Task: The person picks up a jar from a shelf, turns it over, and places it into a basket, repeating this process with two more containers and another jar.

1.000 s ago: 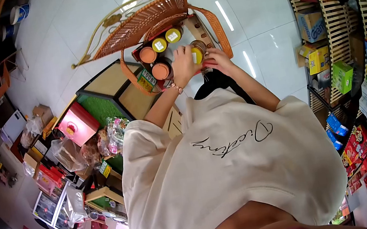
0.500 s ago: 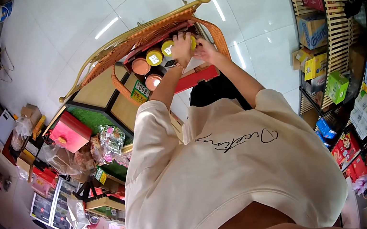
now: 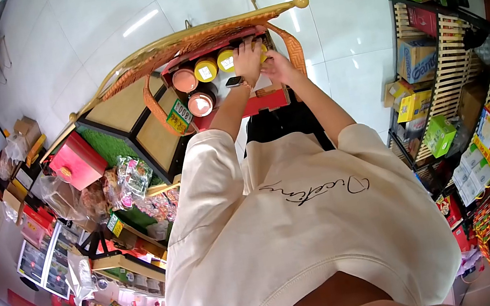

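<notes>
My left hand, with a dark watch on its wrist, reaches over a red box. Its fingers curl over the left side of a yellow-lidded jar at the right end of the row. On the jar's near right side is my right hand, fingers bent against it; part of its grip is hidden. To the left stand two more yellow-lidded jars, one a yellow jar. Beside them are two jars with orange-pink lids, the nearer being an orange-lidded jar.
An orange wicker frame with a gold rail surrounds the box. A green price card hangs at its left arm. Wooden display trays and a pink box lie left. Slatted shelves with packages stand right.
The camera view has shifted slightly. Both hands stay at the same yellow-lidded jar, with the right hand's fingers now closer against it.
</notes>
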Available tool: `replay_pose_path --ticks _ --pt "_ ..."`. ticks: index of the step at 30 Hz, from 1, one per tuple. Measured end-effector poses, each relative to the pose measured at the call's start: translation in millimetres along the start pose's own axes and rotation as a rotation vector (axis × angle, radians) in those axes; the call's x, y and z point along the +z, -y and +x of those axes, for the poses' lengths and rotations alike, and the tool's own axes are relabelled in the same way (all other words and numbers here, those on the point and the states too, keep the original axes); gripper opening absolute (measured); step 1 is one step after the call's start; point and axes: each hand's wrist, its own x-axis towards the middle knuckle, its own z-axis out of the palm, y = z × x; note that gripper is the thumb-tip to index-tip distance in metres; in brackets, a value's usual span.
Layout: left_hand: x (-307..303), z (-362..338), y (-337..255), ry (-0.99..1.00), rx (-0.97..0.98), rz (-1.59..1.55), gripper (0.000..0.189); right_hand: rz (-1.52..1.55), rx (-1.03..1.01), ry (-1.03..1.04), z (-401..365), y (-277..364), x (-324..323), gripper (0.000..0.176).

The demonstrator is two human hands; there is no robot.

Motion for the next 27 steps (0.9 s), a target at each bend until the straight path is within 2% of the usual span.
replay_pose_path --ticks 5,9,11,13,15,16,18,19,21,22,25,26,27 --pt "-24.2 -40.6 4.0 -0.193 -0.103 -0.216 0.050 -0.070 -0.014 -0.048 -0.3 0.7 -12.8 0.046" --pt "-34.2 -107.7 21.2 -0.225 -0.257 -0.373 0.038 -0.140 -0.033 -0.029 -24.8 12.9 -10.5 0.046" --pt "-34.8 -148.8 29.5 -0.302 -0.338 -0.411 0.034 -0.186 -0.028 -0.036 -21.5 14.3 -20.7 0.048" --pt "-22.9 -195.6 37.7 -0.269 -0.552 -0.541 0.033 -0.243 -0.030 -0.043 -22.2 16.3 -25.2 0.047" --pt "-6.6 -246.8 45.8 -0.277 -0.639 -0.473 0.032 -0.303 -0.029 -0.058 -25.5 14.1 -28.4 0.044" --pt "8.9 -274.7 48.8 -0.268 -0.751 -0.582 0.032 -0.340 -0.026 -0.075 -27.2 11.7 -28.2 0.043" --pt "26.7 -326.6 48.0 -0.155 -0.946 -0.693 0.031 -0.440 -0.019 -0.117 -24.5 3.8 -28.9 0.039" --pt "32.2 -349.3 42.2 -0.100 -1.038 -0.753 0.030 -0.509 -0.013 -0.132 -24.2 -2.3 -26.4 0.040" --pt "42.9 -392.9 22.4 -0.156 -1.120 -0.794 0.030 -0.645 -0.006 -0.159 -24.2 -17.5 -19.5 0.040" --pt "52.4 -416.1 10.7 -0.188 -1.160 -0.814 0.029 -0.716 -0.016 -0.136 -28.4 -27.6 -13.0 0.034" --pt "88.2 -473.8 -31.0 -0.392 -1.190 -0.878 0.028 -0.793 0.029 -0.013 6.7 -62.3 -23.7 0.037" --pt "90.7 -487.4 -46.5 -0.374 -1.258 -0.923 0.028 -0.936 -0.020 -0.026 -20.2 -81.9 -0.1 0.041" --pt "93.4 -501.9 -65.8 -0.351 -1.326 -0.975 0.028 -0.949 -0.023 -0.018 -32.0 -100.8 12.5 0.042"
